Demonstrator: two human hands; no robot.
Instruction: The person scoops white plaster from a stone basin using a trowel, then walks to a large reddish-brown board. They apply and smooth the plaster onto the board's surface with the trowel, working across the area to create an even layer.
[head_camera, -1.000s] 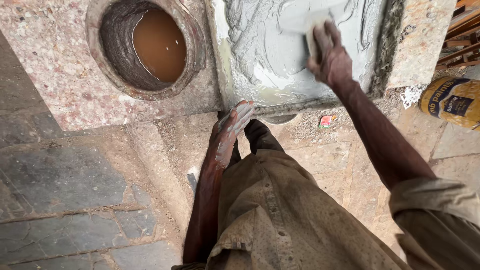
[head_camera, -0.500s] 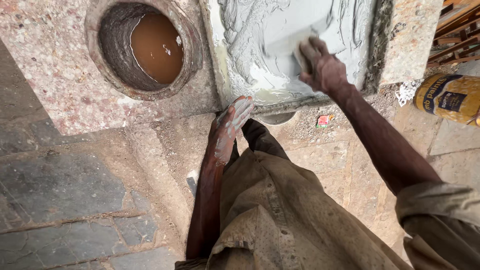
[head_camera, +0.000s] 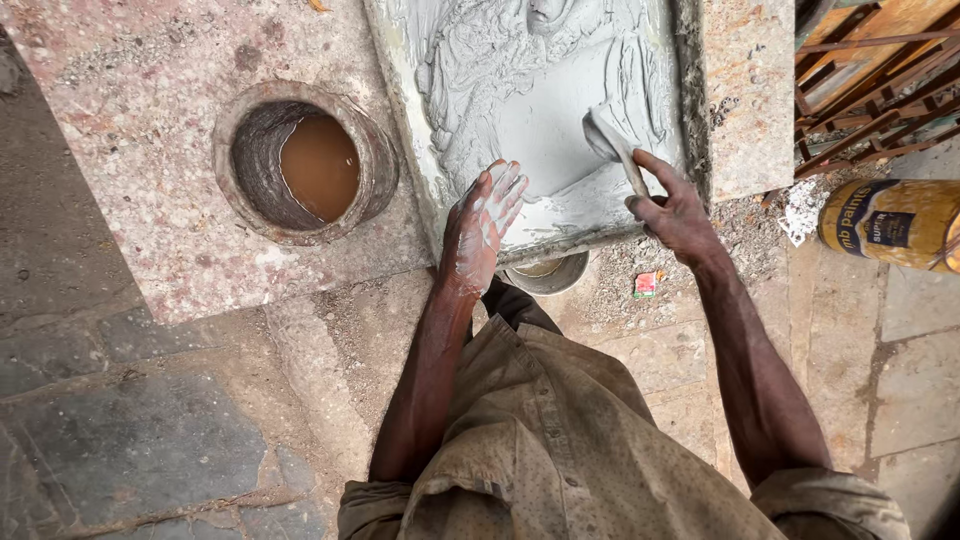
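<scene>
**Spreading grey mortar over a slab**

The work in hand looks like the spreading stage: wet grey mortar (head_camera: 540, 120) covers the slab (head_camera: 745, 90) at the upper centre of the frame, ridged at the top, smoother toward the lower edge. The right hand (head_camera: 675, 210), right of centre, is closed round the handle of a trowel (head_camera: 612, 135), whose blade lies in the mortar. The left hand (head_camera: 480, 225), at centre, is flat and open, fingers together, coated in grey paste, resting on the slab's near edge. A round hole with brown water (head_camera: 310, 165) sits at the upper left; a yellow paint can (head_camera: 890, 225) lies at the right edge. Levelling the ridged upper part would call for even pressure and a flat blade.
</scene>
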